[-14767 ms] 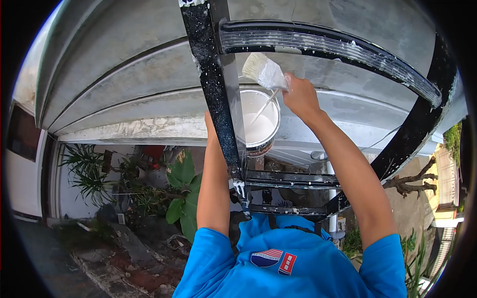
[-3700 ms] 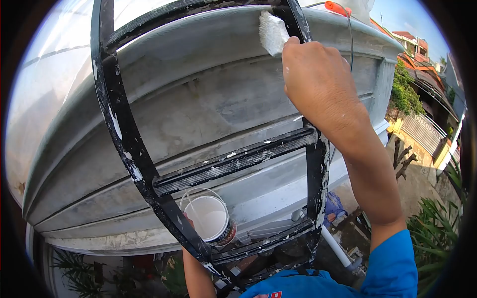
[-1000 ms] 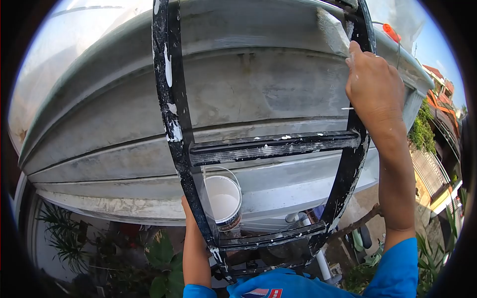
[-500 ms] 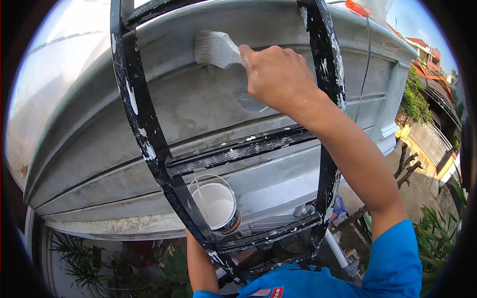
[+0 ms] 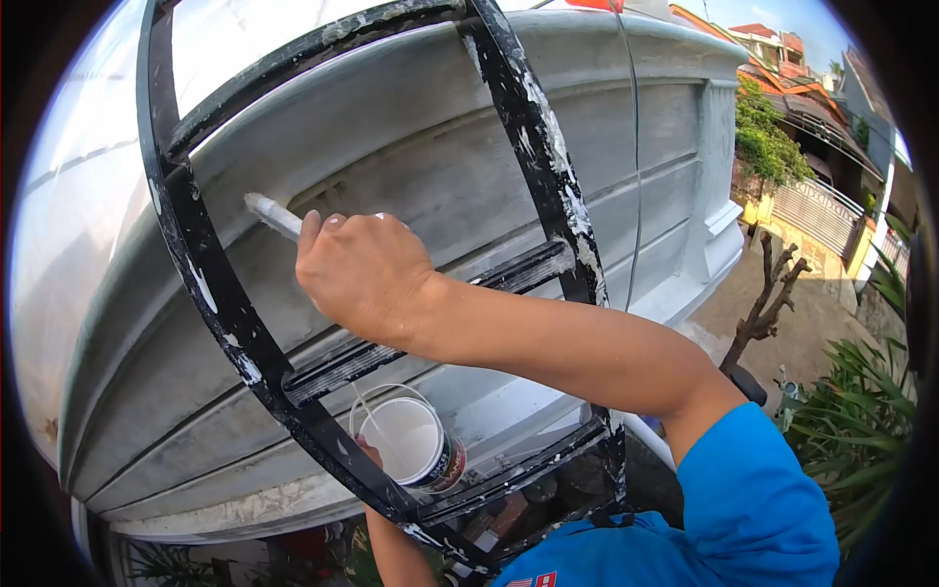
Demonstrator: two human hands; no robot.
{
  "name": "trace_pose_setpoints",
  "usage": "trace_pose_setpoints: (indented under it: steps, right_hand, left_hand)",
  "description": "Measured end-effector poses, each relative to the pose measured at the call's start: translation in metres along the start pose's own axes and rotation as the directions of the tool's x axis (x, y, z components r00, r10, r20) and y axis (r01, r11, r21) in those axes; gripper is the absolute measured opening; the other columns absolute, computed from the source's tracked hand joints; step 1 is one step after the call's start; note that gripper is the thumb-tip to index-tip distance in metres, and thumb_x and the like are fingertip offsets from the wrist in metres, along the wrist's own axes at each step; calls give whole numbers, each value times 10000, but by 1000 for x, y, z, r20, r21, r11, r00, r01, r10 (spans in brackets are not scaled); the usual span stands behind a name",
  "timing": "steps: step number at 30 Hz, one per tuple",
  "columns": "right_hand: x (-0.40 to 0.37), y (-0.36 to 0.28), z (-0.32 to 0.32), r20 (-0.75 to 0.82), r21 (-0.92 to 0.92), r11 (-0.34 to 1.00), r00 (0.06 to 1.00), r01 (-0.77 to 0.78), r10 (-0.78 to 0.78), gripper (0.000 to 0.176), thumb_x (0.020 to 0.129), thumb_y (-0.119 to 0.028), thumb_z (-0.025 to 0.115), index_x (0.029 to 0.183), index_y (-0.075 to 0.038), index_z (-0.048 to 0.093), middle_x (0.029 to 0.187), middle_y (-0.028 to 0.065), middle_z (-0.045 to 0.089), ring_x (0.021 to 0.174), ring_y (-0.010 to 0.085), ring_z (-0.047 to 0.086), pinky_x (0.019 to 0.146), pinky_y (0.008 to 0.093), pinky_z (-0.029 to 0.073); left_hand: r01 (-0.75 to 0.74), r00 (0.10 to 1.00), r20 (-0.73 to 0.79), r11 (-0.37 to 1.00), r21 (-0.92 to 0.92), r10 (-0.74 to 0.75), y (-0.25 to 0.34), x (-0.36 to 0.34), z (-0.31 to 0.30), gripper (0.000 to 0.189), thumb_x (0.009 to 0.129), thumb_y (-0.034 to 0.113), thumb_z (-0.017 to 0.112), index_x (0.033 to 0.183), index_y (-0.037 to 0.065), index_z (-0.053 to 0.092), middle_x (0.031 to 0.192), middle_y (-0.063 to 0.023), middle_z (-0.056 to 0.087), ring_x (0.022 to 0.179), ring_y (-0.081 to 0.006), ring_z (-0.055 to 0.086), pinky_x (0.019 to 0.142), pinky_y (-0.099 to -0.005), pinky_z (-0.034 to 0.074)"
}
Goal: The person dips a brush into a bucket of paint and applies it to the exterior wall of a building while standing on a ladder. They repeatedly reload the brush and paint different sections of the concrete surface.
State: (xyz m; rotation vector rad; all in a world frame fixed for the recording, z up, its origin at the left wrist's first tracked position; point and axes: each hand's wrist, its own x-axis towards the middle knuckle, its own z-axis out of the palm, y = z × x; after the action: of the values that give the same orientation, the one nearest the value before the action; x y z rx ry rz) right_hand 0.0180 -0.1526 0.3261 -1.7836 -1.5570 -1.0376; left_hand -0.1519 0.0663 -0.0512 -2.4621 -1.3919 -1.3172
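My right hand (image 5: 364, 279) is closed around the handle of a paintbrush (image 5: 275, 215), reaching between the ladder's rails. The brush is seen edge-on, its bristles against the moulded grey wall (image 5: 411, 176) near the left rail. Below a rung of the black, paint-spattered ladder (image 5: 543, 166) is a bucket (image 5: 409, 440) of whitish paint, its wire handle raised and a thin pale stick or cord running into it. My left hand (image 5: 370, 451) shows only a small closed part beside the bucket, behind the left rail. What it grips is hidden.
Clear plastic sheeting (image 5: 88, 205) hangs at the left. A dark cable (image 5: 636, 147) runs down the wall at the right. Below are a white pipe (image 5: 649, 438), a bare cut trunk (image 5: 768, 298) and green plants (image 5: 846, 430). Houses and a gate (image 5: 814, 217) stand beyond.
My right hand has moved the brush left and down along the wall and turned it edge-on. The view has shifted, so the ladder sits further left. A bit of my left hand now shows beside the bucket.
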Motion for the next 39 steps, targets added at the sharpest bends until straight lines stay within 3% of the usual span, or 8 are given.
trace_pose_setpoints:
  steps: [9, 13, 16, 19, 25, 28, 33, 39]
  right_hand:
    - [-31, 72, -57, -45, -64, 973, 975, -220, 218, 126, 787, -92, 550, 784, 12, 619, 712, 184, 651, 664, 312, 666, 582, 365, 538]
    - [-68, 101, -89, -611, 78, 996, 787, -48, 86, 199, 864, -129, 559, 947, 26, 651, 693, 178, 636, 554, 275, 624, 507, 330, 483]
    - [-107, 131, -113, -550, 355, 863, 666, -360, 504, 278, 919, -164, 548, 1115, 19, 620, 635, -2, 539, 583, 37, 454, 494, 216, 373]
    - [-140, 182, -91, -382, 520, 690, 585, -503, 715, 347, 923, -222, 525, 1134, 42, 604, 657, -11, 527, 610, 52, 440, 548, 213, 371]
    - [-130, 213, 7, -388, 465, 833, 777, -299, 496, 298, 885, -201, 554, 1034, 44, 632, 662, 58, 595, 620, 97, 489, 581, 268, 422]
    - [-105, 226, 18, 2, 763, 554, 858, -333, 513, 219, 854, -152, 567, 910, 47, 639, 674, 62, 604, 616, 76, 485, 576, 265, 423]
    - [-82, 255, -1, -63, 432, 899, 992, -71, 109, 220, 901, -198, 556, 938, -9, 664, 706, -21, 579, 594, 12, 458, 518, 195, 363]
    - [-114, 246, -40, 146, 812, 331, 715, -481, 683, 317, 899, -249, 574, 1056, 18, 641, 593, -19, 488, 520, 38, 397, 462, 216, 314]
  left_hand:
    - [-2, 998, 63, 999, -35, 4, -22, 1, 19, 79, 851, 61, 494, 862, -11, 525, 679, -210, 591, 635, -374, 605, 553, -440, 428]
    - [-7, 1000, 9, 1000, 11, 7, -10, -2, 7, 89, 859, 67, 493, 869, -14, 530, 690, -210, 598, 631, -372, 607, 554, -440, 431]
    - [-24, 999, 42, 1000, -10, 24, -19, -1, 12, 101, 859, 73, 500, 891, -14, 541, 713, -216, 610, 644, -375, 614, 562, -436, 443]
    - [-44, 999, -29, 998, 48, 46, -21, -2, 19, 107, 859, 81, 508, 891, -13, 547, 718, -220, 614, 658, -379, 619, 566, -435, 450]
    - [36, 995, 92, 999, 5, -36, -8, 2, 4, 107, 861, 83, 508, 880, -16, 544, 711, -218, 612, 662, -389, 618, 563, -440, 451]
    - [47, 987, 151, 998, 38, -52, -8, 3, 0, 101, 861, 78, 505, 894, -14, 533, 711, -220, 610, 665, -399, 614, 561, -448, 448]
    - [170, 960, 235, 985, -43, -155, -8, 4, 3, 133, 852, 91, 523, 945, -6, 526, 763, -221, 584, 707, -398, 588, 618, -456, 432]
    - [144, 944, 293, 989, 40, -150, 29, 11, -32, 130, 882, 123, 489, 954, 20, 521, 700, -216, 610, 652, -420, 605, 543, -474, 445]
